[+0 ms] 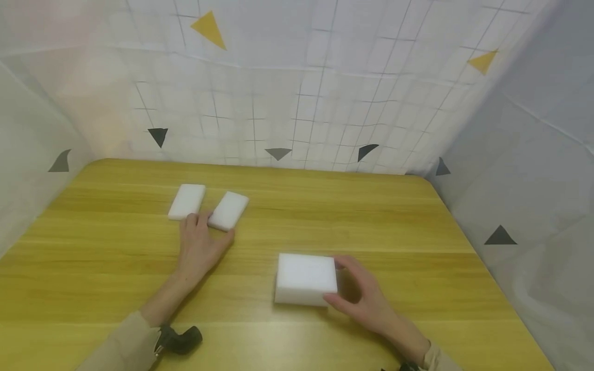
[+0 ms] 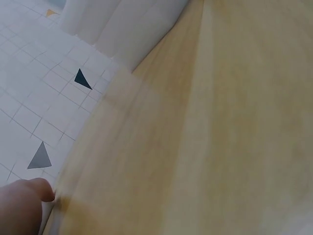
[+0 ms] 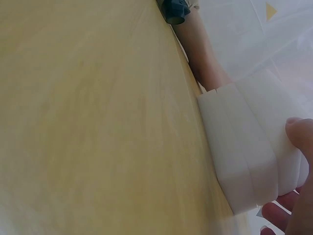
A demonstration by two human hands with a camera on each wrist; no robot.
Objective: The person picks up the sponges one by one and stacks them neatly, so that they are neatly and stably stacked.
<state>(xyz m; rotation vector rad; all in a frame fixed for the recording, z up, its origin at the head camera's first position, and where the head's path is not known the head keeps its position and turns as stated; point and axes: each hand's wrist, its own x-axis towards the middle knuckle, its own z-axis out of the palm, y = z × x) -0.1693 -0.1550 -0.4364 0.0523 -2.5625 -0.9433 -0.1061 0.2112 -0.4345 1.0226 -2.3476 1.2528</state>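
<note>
In the head view, my left hand reaches to the far left part of the table. Its thumb and fingers pinch the near end of a flat white sponge. Another white sponge lies just left of it, close to the fingertips. Nearer to me, a stack of white sponges stands on the wood. My right hand grips its right end, thumb on the near side and fingers at the far side. The right wrist view shows the stack's layers. Only part of the left hand shows in the left wrist view.
The wooden table has rounded far corners. White cloth with grid lines and triangles hangs behind it, and pale cloth borders the right side. A dark wrist device sits at the left cuff.
</note>
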